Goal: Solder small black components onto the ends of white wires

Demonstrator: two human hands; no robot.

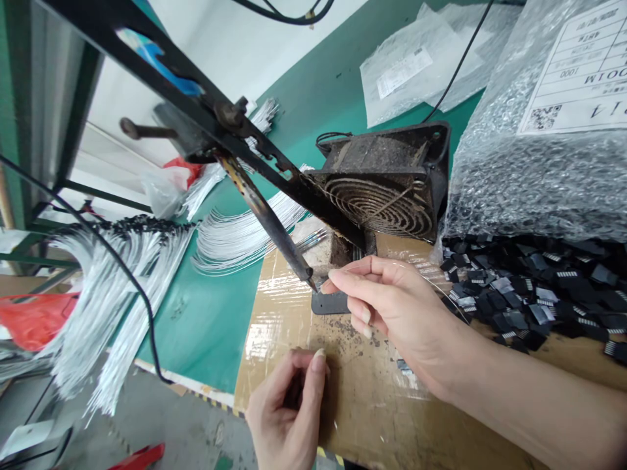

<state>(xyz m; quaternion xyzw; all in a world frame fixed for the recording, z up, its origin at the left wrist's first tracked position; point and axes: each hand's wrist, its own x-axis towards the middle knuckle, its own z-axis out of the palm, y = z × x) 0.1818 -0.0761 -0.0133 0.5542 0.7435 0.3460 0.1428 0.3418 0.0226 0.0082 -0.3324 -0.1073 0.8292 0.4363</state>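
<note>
Nearest, the left hand (289, 411) sits low over the cardboard (274, 326), thumb and forefinger meeting; whether anything is pinched between them, I cannot tell. Farther and to the right, the right hand (392, 300) is clamped on a thin wire (443, 295) between thumb and fingertip, its loose length curving back above the wrist. Below that hand lies a small connector piece (404, 367); a heap of black parts (533, 294) lies right. Just left of the right fingertips, a soldering iron (269, 222) slants down, tip over a dark base plate (328, 303). The step looks like bringing solder to the tip; the next move seems to call for a steady, small feed, fingers clear of the heat. Beyond stand a dusty fan (382, 199) and, left, white cables (235, 241) on the green surface (210, 339).
</note>
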